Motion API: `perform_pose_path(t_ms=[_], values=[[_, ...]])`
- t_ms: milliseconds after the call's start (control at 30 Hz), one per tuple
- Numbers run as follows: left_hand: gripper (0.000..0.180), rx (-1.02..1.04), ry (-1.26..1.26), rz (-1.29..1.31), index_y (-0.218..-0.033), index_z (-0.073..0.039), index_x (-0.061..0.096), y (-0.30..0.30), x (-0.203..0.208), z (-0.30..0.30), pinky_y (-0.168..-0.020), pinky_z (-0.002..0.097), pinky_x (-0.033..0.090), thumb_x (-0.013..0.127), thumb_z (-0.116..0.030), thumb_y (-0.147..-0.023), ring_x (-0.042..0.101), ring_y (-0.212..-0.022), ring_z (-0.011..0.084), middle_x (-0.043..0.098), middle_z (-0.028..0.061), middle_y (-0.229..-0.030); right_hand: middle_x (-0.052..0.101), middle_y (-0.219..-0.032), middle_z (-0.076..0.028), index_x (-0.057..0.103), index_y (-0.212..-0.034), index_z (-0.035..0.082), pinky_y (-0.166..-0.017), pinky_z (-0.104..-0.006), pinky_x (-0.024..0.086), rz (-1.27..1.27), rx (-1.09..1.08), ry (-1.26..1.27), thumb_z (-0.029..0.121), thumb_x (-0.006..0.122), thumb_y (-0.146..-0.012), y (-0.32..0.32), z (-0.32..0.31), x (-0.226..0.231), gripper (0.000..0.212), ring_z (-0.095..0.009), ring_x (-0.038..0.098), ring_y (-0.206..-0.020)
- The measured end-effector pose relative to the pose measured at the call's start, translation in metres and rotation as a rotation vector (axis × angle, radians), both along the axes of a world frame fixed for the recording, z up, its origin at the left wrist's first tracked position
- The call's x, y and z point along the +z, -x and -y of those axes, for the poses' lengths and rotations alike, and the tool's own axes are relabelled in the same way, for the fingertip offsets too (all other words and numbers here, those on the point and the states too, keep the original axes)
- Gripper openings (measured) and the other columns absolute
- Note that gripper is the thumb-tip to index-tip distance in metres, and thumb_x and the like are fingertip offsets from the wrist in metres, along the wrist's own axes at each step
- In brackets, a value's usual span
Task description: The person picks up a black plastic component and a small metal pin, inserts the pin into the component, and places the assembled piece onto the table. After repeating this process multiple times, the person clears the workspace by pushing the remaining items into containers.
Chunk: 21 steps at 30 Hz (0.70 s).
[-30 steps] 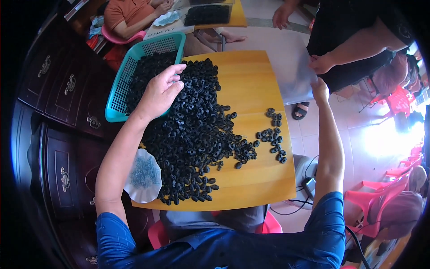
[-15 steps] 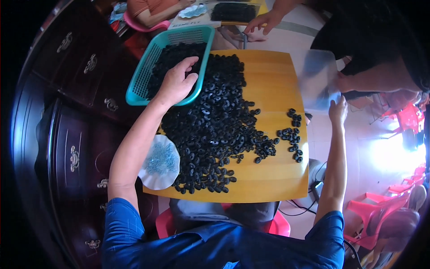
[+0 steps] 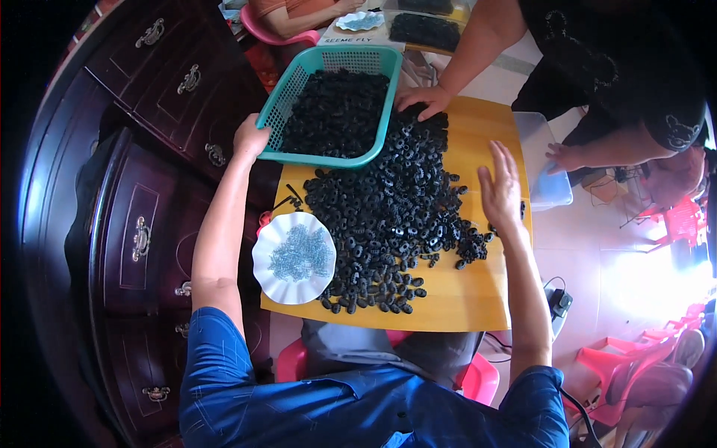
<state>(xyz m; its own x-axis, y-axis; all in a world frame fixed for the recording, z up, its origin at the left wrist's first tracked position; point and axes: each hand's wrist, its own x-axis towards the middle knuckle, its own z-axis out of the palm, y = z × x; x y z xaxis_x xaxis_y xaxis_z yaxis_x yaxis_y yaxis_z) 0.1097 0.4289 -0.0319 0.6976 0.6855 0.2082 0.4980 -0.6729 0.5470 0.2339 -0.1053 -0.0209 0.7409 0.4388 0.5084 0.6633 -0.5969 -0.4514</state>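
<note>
My left hand [image 3: 252,138] is closed on the near-left rim of a green plastic basket [image 3: 367,160]. Inside the basket lies a heap of black parts [image 3: 332,112]. My right hand [image 3: 502,190] is held with fingers stretched and nothing in them, over the right side of the wooden table [image 3: 467,299]. Left of that hand spreads a pile of small black oval parts [image 3: 396,213] with holes in them. A white scalloped plate [image 3: 265,257] of tiny pale-blue clear pieces [image 3: 302,252] sits at the table's near left corner.
A co-worker's hand [image 3: 424,99] rests at the pile's far edge; their other hand [image 3: 566,158] is at a clear plastic bin [image 3: 549,190] beyond the table's right edge. Dark drawers [image 3: 142,239] line the left. Another person's arm [image 3: 314,15] is across the far table.
My left hand has gone from over the basket to its left rim. My right hand has left the clear bin and come over the table. The co-worker's hand has come down at the pile.
</note>
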Motion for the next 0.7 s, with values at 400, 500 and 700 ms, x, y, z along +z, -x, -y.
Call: perform_pose_path(t_ms=[400, 500, 700], values=[[0.054, -0.074, 0.441, 0.238, -0.085, 0.001, 0.062, 0.101, 0.033, 0.083, -0.067, 0.032, 0.04, 0.064, -0.052, -0.095, 0.045, -0.073, 0.0092, 0.052, -0.0017, -0.075, 0.04, -0.149, -0.031, 0.039, -0.146, -0.007, -0.117, -0.0495, 0.03, -0.164, 0.017, -0.174, 0.032, 0.052, -0.103, 0.07, -0.053, -0.022, 0.06, -0.046, 0.038, -0.139], [0.068, -0.251, 0.218, -0.064, -0.131, 0.008, 0.06, 0.137, 0.066, 0.157, -0.102, 0.0369, 0.049, 0.071, -0.044, -0.089, 0.065, -0.119, 0.0281, 0.068, 0.024, -0.124, 0.035, -0.153, -0.032, 0.035, -0.149, -0.007, -0.119, -0.052, 0.027, -0.208, 0.034, -0.203, 0.033, 0.054, -0.102, 0.1, -0.069, -0.018, 0.064, -0.048, 0.033, -0.142], [0.112, -0.402, 0.12, -0.545, -0.153, 0.006, 0.031, 0.079, 0.045, 0.202, -0.123, 0.042, 0.026, 0.065, -0.072, -0.082, 0.031, -0.149, 0.0358, 0.033, 0.0279, -0.158, 0.032, -0.155, -0.03, 0.036, -0.149, -0.005, -0.121, -0.0522, 0.021, -0.201, -0.086, -0.059, 0.037, 0.058, -0.099, 0.099, -0.087, -0.045, 0.069, -0.046, 0.027, -0.146]])
